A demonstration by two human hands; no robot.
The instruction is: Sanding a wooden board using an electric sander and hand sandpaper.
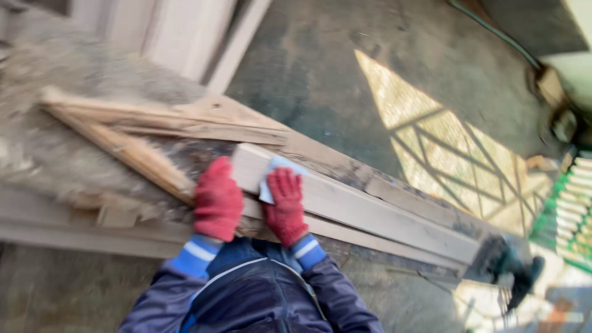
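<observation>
Both my hands wear red gloves with blue cuffs. My left hand (218, 198) rests on the near end of a long pale wooden plank (370, 209) that runs off to the right. My right hand (286, 203) presses a small whitish-blue piece of sandpaper or cloth (275, 169) flat against the top face of that plank. The plank lies on a dirty workbench (345, 165) heaped with sawdust.
Loose wooden strips (123, 147) and scrap boards (203, 123) lie on the bench to the left. Pale boards (185, 37) lean at the top. Concrete floor (345, 68) with sunlit patches lies beyond. A dark power tool (512, 271) sits at the bench's right end, near a green rack (567, 216).
</observation>
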